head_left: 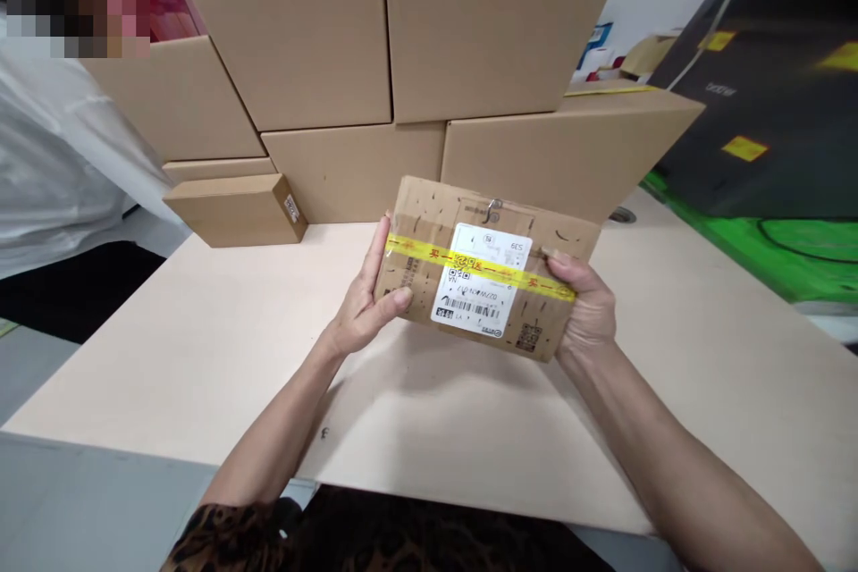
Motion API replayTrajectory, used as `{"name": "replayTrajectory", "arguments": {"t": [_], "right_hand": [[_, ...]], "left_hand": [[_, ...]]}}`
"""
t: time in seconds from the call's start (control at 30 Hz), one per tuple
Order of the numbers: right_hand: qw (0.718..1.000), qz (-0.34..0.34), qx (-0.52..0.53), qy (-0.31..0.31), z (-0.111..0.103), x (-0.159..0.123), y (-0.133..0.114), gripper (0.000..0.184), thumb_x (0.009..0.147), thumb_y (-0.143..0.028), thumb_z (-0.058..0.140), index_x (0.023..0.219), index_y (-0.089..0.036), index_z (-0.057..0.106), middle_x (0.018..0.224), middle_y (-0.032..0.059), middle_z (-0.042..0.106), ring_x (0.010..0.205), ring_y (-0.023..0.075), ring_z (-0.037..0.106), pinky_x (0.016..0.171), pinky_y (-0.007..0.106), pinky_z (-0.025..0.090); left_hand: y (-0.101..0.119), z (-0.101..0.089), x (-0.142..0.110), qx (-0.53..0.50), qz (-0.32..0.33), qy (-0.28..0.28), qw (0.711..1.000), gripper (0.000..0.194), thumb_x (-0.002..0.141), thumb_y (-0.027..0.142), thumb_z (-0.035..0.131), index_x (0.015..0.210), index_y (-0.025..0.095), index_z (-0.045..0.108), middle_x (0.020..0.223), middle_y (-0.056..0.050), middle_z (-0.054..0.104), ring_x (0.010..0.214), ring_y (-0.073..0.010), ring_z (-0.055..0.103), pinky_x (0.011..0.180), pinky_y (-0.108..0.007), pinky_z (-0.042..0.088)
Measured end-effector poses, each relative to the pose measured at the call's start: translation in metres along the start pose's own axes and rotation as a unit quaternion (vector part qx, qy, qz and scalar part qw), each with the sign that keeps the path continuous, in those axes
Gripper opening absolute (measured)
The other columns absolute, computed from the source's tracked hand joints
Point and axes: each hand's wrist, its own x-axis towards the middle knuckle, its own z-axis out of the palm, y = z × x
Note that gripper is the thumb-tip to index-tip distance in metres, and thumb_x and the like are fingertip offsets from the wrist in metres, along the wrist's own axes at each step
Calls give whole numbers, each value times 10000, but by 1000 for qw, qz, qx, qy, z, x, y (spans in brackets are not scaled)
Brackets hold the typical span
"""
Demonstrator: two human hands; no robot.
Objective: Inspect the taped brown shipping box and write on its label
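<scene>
In front of the stack of large cartons (473, 27), a flat cardboard parcel (526, 306) is held above the table (201, 331), its labelled face tilted up toward the wearer. The left hand (362, 311) grips the parcel's left end, thumb on the face and fingers along the edge; the right hand (590, 308) holds its right end, thumb on top, the other fingers mostly hidden. A white label (489, 241) sits on the parcel, its print upside down, and yellow tape (483, 268) with red characters runs across both. Left of the stack's middle, at its foot, a smaller brown box (231, 212) rests on the table. Left of the stack stands a person in white (54, 134); right of it are a dark cover (770, 112) with yellow patches and bright green material (727, 237).
</scene>
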Motion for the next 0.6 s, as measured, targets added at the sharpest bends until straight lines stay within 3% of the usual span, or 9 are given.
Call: {"name": "replayTrajectory", "arguments": {"t": [0.17,0.27,0.33,0.47,0.6], "right_hand": [[996,17,-48,-78,-15,17,3,234,854,-460,707,988,-280,773,909,27,856,1113,381,803,1081,707,585],[989,42,-83,-119,-19,20,3,256,900,-534,673,1012,-324,766,894,19,851,1033,355,821,1020,659,638],[990,77,-79,-86,-14,16,2,274,875,-564,702,998,-328,768,892,20,849,1012,342,825,979,606,668],[994,104,-37,12,4,-1,6,370,831,-601,749,1066,-316,763,1023,8,852,1142,330,791,978,547,668],[996,76,-49,-13,11,-10,15,590,905,-758,583,1318,-355,706,1290,27,791,1368,341,668,1063,579,608]], "left_hand": [[-23,-6,4,88,79,-30,993,1153,804,728,774,1726,351,194,1808,-101,233,1674,-430,166,1349,-621,192],[-38,-2,6,82,140,8,987,989,877,712,713,1702,396,268,1802,-71,261,1681,-389,172,1352,-596,199],[-42,4,7,52,168,54,983,852,927,682,677,1670,431,344,1777,-54,333,1654,-366,278,1339,-574,261],[-40,8,8,13,140,125,982,786,929,656,702,1629,411,443,1673,-74,510,1495,-339,529,1251,-520,433],[-31,7,6,-4,76,165,983,755,929,618,726,1600,355,502,1610,-92,579,1378,-310,622,1177,-471,511]]}}
